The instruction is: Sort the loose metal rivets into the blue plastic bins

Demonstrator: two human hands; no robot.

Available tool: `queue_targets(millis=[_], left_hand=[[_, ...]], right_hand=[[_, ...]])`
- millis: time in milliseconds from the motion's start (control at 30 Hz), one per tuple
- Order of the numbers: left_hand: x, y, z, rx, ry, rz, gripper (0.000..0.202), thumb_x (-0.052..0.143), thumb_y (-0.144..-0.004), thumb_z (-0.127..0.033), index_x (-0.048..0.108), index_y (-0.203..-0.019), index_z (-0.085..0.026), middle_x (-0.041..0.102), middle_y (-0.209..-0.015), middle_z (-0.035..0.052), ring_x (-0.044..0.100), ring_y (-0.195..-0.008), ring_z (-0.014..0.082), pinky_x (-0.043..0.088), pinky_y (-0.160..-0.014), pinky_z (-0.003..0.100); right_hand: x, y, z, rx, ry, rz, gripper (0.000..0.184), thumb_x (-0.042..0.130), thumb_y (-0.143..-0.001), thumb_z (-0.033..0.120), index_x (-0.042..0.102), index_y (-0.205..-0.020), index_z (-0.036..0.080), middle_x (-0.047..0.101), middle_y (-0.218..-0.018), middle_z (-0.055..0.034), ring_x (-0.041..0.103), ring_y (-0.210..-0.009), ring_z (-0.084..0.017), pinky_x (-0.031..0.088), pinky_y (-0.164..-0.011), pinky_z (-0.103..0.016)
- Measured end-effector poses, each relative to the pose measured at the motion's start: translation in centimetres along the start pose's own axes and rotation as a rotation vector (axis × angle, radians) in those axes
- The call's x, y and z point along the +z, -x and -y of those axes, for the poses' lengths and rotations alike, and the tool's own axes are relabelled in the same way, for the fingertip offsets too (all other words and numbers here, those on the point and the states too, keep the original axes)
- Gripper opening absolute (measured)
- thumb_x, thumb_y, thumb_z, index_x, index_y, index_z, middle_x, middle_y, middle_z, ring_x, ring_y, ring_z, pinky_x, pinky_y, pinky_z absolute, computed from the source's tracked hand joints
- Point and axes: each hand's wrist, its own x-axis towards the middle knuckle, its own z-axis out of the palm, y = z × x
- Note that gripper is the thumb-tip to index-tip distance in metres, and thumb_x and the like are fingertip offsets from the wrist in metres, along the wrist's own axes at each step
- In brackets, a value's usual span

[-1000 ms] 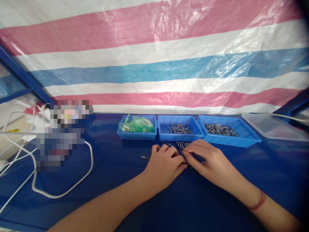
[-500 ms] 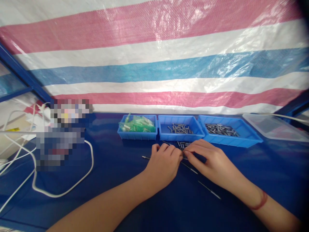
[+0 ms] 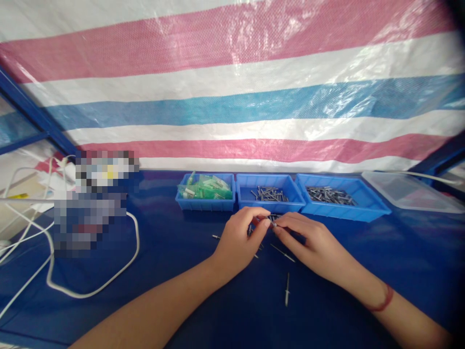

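Observation:
My left hand is closed in a pinch, thumb and forefinger pressed on one end of a small metal blind rivet. The fingertips of my right hand pinch the same rivet from the other side, so it spans the short gap between both hands; most of it is covered. Under and behind my fingers lies a loose heap of rivets, partly hidden. One single rivet rests on the blue table in front of the hands, and another rivet lies just below my right fingertips. A further rivet pokes out left of my left hand.
Three blue bins stand along the back: a left bin with green-and-clear bags, a middle bin with rivets, and a right bin with many metal pieces. A clear plastic lid lies far right; a white cable loops at left.
My left hand has turned from knuckles-up to a thumb-and-forefinger pinch. The front single rivet has shifted left and now points nearly straight away from me.

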Motion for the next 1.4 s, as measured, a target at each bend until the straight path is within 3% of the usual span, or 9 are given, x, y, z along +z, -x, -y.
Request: queue_targets(millis=[167, 433, 700, 900, 1133, 1267, 1400], left_hand=[[0.0, -0.1, -0.2, -0.092, 0.077, 0.002, 0.011, 0.058, -0.087, -0.023, 0.062, -0.096, -0.018, 0.068, -0.092, 0.0005, 0.062, -0.083, 0.0137, 0.047, -0.078, 0.024], [-0.3, -0.2, -0.4, -0.081, 0.077, 0.026, 0.012, 0.053, -0.089, -0.025, 0.062, -0.090, -0.018, 0.068, -0.091, 0.0016, 0.061, -0.081, 0.0140, 0.048, -0.078, 0.026], [-0.2, -0.1, -0.4, -0.023, 0.056, 0.052, 0.010, 0.054, -0.089, -0.023, 0.061, -0.088, -0.017, 0.066, -0.090, 0.0021, 0.060, -0.082, 0.0140, 0.046, -0.078, 0.025], [-0.3, 0.0, -0.5, -0.005, 0.061, 0.039, 0.011, 0.051, -0.090, -0.022, 0.061, -0.090, -0.017, 0.065, -0.090, 0.0025, 0.060, -0.083, 0.0139, 0.046, -0.079, 0.026], [-0.3, -0.2, -0.5, 0.004, 0.029, 0.035, 0.012, 0.049, -0.091, -0.022, 0.060, -0.088, -0.018, 0.064, -0.088, 0.0023, 0.059, -0.082, 0.0138, 0.046, -0.079, 0.026], [-0.3, 0.0, -0.7, 0.059, -0.129, 0.065, 0.015, 0.051, -0.089, -0.024, 0.060, -0.101, -0.018, 0.066, -0.097, 0.0049, 0.058, -0.095, 0.0181, 0.043, -0.086, 0.032], [-0.5, 0.7, -1.2, 0.289, -0.301, 0.262, 0.035, 0.056, -0.088, -0.040, 0.057, -0.119, -0.023, 0.064, -0.115, 0.0047, 0.053, -0.110, 0.0212, 0.035, -0.097, 0.038]], right_hand=[[0.3, 0.1, 0.3, 0.022, -0.051, -0.057, 0.017, 0.048, -0.093, 0.027, 0.063, -0.086, 0.021, 0.065, -0.083, -0.0043, 0.061, -0.078, -0.018, 0.049, -0.071, -0.030], [0.0, 0.0, 0.6, -0.028, -0.080, -0.062, 0.018, 0.049, -0.091, 0.025, 0.067, -0.092, 0.021, 0.068, -0.085, -0.0055, 0.063, -0.079, -0.018, 0.052, -0.070, -0.030], [0.4, 0.0, 0.6, 0.022, -0.132, -0.067, 0.016, 0.050, -0.091, 0.025, 0.065, -0.091, 0.021, 0.067, -0.080, -0.0031, 0.062, -0.072, -0.016, 0.048, -0.064, -0.027], [0.4, 0.0, 0.3, 0.057, -0.130, -0.136, 0.016, 0.054, -0.089, 0.030, 0.064, -0.083, 0.020, 0.066, -0.077, -0.0033, 0.058, -0.065, -0.015, 0.046, -0.058, -0.027], [0.1, 0.0, 0.1, 0.127, -0.208, -0.222, 0.018, 0.059, -0.086, 0.038, 0.065, -0.086, 0.021, 0.066, -0.077, -0.0032, 0.060, -0.071, -0.018, 0.049, -0.062, -0.029], [-1.5, -0.1, -0.5, 0.112, -0.147, -0.273, 0.020, 0.057, -0.087, 0.040, 0.065, -0.086, 0.022, 0.068, -0.084, -0.0036, 0.062, -0.079, -0.019, 0.049, -0.067, -0.030], [-5.3, 0.2, -2.5, 0.260, 0.178, -0.534, 0.021, 0.057, -0.086, 0.040, 0.066, -0.088, 0.022, 0.068, -0.087, -0.0051, 0.061, -0.075, -0.021, 0.045, -0.068, -0.032]])
